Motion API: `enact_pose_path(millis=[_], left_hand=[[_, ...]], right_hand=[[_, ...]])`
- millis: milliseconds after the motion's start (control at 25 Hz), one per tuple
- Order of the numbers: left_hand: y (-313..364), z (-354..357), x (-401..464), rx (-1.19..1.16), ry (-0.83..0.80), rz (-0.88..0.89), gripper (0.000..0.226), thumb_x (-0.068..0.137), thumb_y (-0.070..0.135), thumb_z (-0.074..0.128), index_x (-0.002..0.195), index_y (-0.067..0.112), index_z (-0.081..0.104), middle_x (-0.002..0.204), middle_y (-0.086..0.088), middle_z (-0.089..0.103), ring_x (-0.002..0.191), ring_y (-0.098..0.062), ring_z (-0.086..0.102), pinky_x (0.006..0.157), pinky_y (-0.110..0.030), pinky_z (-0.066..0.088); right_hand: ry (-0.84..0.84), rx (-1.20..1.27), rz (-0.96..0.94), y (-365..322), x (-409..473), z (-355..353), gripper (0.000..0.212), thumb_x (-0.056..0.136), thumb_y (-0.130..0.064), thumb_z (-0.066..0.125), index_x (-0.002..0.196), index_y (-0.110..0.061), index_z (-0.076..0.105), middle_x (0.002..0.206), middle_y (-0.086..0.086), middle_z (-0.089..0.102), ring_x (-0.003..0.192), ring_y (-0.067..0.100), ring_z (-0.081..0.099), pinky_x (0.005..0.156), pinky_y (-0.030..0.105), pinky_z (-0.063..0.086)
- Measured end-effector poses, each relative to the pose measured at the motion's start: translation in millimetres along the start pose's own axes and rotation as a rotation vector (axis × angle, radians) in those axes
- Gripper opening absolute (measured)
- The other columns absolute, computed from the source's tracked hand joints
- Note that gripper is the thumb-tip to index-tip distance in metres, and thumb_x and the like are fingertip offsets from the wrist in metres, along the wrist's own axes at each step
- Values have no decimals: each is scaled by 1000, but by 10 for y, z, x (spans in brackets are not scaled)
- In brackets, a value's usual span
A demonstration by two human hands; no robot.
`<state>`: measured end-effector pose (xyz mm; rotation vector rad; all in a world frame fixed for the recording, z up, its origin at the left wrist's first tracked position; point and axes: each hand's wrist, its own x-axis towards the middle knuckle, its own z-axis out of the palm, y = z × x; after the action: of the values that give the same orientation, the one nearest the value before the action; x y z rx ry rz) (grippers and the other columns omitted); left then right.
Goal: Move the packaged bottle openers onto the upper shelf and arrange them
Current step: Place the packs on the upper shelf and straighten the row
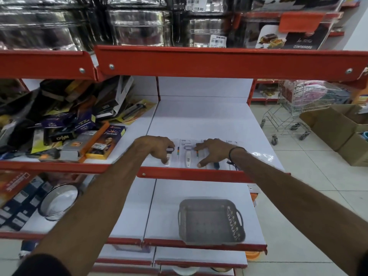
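Note:
Three packaged bottle openers lie flat, side by side, near the front edge of the white upper shelf [201, 118]. My left hand [157, 149] rests its fingertips on the left package [169, 156], which holds a white-handled opener. The middle package [187, 154] shows a white opener and lies uncovered between my hands. My right hand [212, 151] presses spread fingers on the right package [217, 165], whose dark blue handle peeks out below the palm. Neither hand lifts a package. A grey plastic basket [211, 222] stands empty on the shelf below.
A messy heap of boxed and carded goods [65, 120] fills the shelf section to the left. Steel containers [137, 26] stand on the shelf above. A wire trolley [294, 112] and cardboard boxes [334, 132] stand on the tiled floor at the right.

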<state>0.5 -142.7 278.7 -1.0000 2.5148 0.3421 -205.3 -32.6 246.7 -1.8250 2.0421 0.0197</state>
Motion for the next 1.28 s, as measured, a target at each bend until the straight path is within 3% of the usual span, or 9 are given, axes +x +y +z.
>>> enact_pose_path(millis=[240,400,480,800,1280], left_hand=[[21,-9,25,-13,-18,-16,85,84,31,74,153,15,27,160,-3,31,141,-28,39,116,-38,33],[155,17,57,-53,95,61,87,86,44,69,155,20,22,165,-1,21,150,-27,22,126,-43,2],[281,20,41,-41,92,107,85,87,44,67,155,21,22,166,-1,20,151,-25,20,125,-44,-4],[446,63,-4,-22,137,98,78,80,40,77,147,23,40,158,-2,37,142,-30,35,123,-42,9],[452,62,62,-41,109,55,79,78,36,77,147,27,40,153,-3,42,135,-30,38,113,-41,31]], right_hand=[[22,58,0,-14,-36,-43,83,71,-52,80,144,-33,45,158,-4,34,144,23,34,119,39,24],[32,73,35,161,-171,-238,90,72,-44,83,148,-27,38,159,0,32,145,23,31,118,38,24],[-23,-1,68,297,-242,-285,91,72,-41,83,149,-26,37,160,0,31,146,23,29,119,38,23],[-24,44,46,348,-286,-167,83,74,-45,80,146,-26,43,157,0,37,144,24,34,118,41,26],[-56,21,32,208,-255,-211,82,76,-45,78,147,-27,41,158,-2,33,144,23,33,116,36,27]])
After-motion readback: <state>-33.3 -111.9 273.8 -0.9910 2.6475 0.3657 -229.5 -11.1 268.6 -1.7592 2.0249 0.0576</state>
